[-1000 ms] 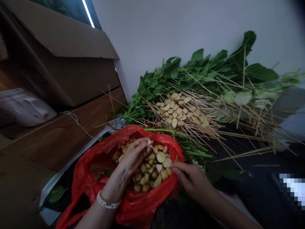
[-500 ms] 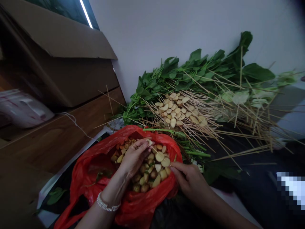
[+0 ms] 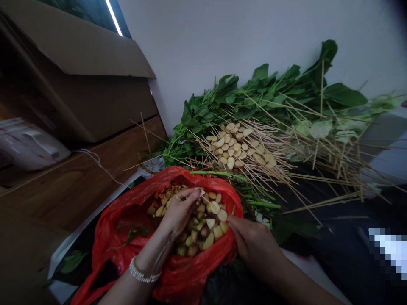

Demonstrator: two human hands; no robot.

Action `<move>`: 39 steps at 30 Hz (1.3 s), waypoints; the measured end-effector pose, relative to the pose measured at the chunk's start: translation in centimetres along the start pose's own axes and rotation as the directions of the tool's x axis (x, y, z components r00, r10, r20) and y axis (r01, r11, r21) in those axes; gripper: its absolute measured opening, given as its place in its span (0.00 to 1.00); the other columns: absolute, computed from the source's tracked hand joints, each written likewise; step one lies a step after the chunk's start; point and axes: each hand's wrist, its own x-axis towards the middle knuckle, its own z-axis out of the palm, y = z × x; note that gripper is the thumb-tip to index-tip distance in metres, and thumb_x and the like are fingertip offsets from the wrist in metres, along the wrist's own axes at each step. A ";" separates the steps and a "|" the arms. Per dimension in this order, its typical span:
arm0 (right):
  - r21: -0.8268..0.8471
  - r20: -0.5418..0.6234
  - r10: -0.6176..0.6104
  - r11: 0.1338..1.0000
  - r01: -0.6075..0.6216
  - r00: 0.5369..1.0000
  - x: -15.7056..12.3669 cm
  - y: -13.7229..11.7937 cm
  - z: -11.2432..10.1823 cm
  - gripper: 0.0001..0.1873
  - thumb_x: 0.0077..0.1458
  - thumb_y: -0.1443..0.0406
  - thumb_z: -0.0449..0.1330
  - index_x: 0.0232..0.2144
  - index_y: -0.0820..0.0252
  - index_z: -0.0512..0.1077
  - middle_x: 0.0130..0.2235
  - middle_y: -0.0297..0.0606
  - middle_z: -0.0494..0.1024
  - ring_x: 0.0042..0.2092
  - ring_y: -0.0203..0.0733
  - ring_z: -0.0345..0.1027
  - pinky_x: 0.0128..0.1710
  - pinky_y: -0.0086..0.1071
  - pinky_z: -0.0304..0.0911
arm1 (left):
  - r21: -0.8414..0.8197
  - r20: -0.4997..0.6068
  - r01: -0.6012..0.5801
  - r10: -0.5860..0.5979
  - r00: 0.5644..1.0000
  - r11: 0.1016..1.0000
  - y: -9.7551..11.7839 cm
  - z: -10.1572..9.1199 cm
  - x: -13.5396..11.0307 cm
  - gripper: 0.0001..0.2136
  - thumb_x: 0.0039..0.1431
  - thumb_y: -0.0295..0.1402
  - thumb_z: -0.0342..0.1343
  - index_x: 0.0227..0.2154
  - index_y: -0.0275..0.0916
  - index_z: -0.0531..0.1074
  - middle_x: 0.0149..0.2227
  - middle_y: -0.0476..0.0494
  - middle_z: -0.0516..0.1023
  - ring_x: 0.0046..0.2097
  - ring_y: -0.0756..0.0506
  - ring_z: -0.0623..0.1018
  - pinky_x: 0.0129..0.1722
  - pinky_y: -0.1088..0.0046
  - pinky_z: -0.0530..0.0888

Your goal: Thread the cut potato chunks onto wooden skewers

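Observation:
Over an open red plastic bag (image 3: 127, 203) full of cut potato pieces (image 3: 208, 241), both my hands work close together. My left hand (image 3: 181, 207), with a beaded bracelet at the wrist, pinches a pale potato slice (image 3: 201, 192) between thumb and fingers. My right hand (image 3: 248, 233) is closed on the near end of a thin wooden skewer (image 3: 206, 200). Two round potato slices (image 3: 222, 215) sit on that skewer near my right fingers. Its tip points at the slice in my left hand; whether it has pierced it I cannot tell.
Skewered potato slices (image 3: 235, 146) lie piled behind the bag. Leafy green stems (image 3: 222, 97) rest along the white wall, with loose skewers (image 3: 343, 169) and pale cabbage-like leaves (image 3: 346, 129) to the right. At left stand a cardboard box (image 3: 104, 97) and a whitish plastic container (image 3: 32, 144).
The slice in my left hand has tilted and shifted slightly right and down. The skewer with its two slices has moved a little; my right hand stays nearly in place.

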 end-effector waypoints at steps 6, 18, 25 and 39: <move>0.138 0.018 0.072 0.988 -0.074 0.997 0.4 -0.6 -0.1 0.18 0.64 0.66 0.46 0.28 0.57 0.72 0.26 0.36 0.78 0.28 0.37 0.72 0.30 0.26 0.60 | -0.018 0.017 0.012 -0.012 1.000 1.000 -0.1 0.1 -0.1 0.14 0.36 0.34 0.73 0.28 0.35 0.82 0.29 0.45 0.81 0.28 0.56 0.72 0.29 0.84 0.69; 0.181 -0.034 0.065 0.982 -0.058 0.997 0.9 -1.3 0.0 0.18 0.64 0.66 0.46 0.26 0.58 0.71 0.24 0.35 0.75 0.25 0.36 0.68 0.28 0.25 0.57 | 0.025 0.141 0.055 -0.058 0.988 0.998 -1.0 0.9 -0.7 0.12 0.41 0.37 0.71 0.25 0.34 0.80 0.24 0.47 0.76 0.26 0.54 0.70 0.29 0.80 0.68; 0.206 -0.042 0.045 0.978 -0.036 0.998 1.0 -1.0 -0.1 0.17 0.64 0.65 0.46 0.29 0.59 0.72 0.26 0.36 0.75 0.28 0.37 0.70 0.30 0.26 0.58 | -0.051 0.158 0.076 -0.068 0.985 0.996 -0.4 1.0 -0.9 0.17 0.45 0.44 0.68 0.30 0.34 0.80 0.29 0.45 0.78 0.28 0.53 0.72 0.29 0.80 0.70; 0.210 -0.260 0.114 0.976 -0.059 0.959 0.9 0.9 -2.6 0.13 0.63 0.63 0.51 0.37 0.59 0.75 0.25 0.33 0.76 0.26 0.37 0.69 0.30 0.28 0.62 | 0.223 0.039 -0.142 0.137 0.990 0.964 1.1 -0.8 0.2 0.16 0.49 0.46 0.63 0.27 0.35 0.79 0.23 0.47 0.75 0.25 0.52 0.69 0.25 0.79 0.65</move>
